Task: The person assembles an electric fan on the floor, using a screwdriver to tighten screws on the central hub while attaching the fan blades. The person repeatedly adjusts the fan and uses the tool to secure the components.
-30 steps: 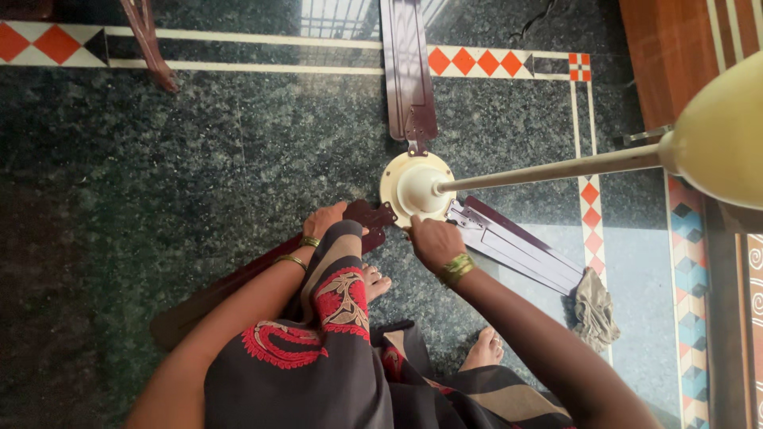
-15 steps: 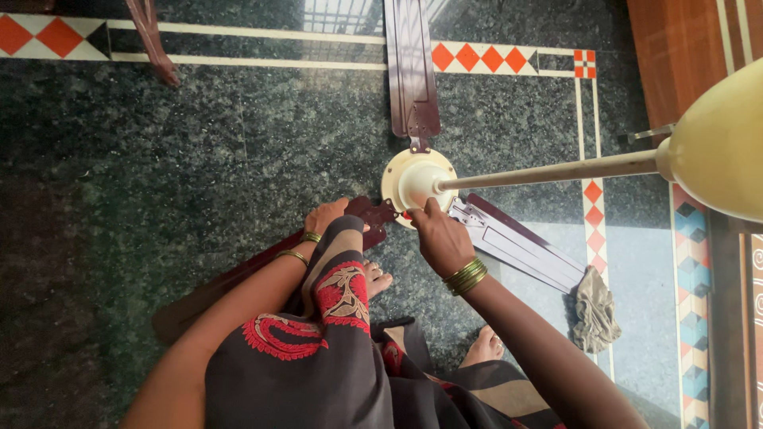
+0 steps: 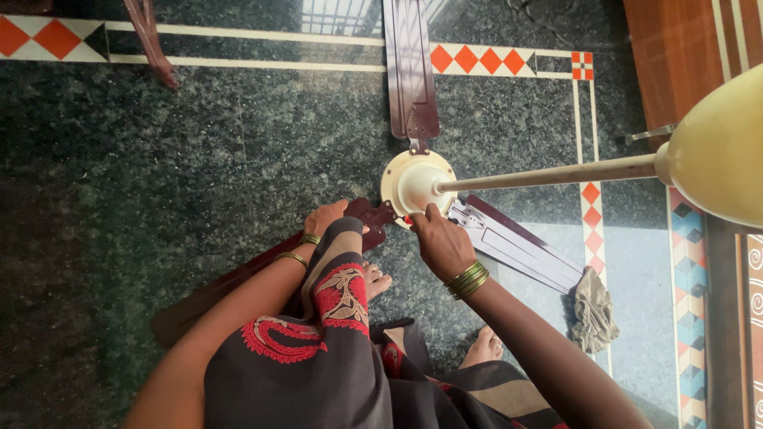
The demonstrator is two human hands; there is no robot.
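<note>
Bare floor [image 3: 199, 159] left of the fan motor [image 3: 417, 183]; blades, rod [image 3: 548, 171] crowd elsewhere, seemingly.

Left hand [image 3: 323, 218] fingertips behind knee.

This looks like a room in a home. The polished dark green stone floor [image 3: 199, 159] carries a decorative border of red diamond tiles [image 3: 477, 60], and a wooden furniture leg [image 3: 151, 40] stands on it.
</note>
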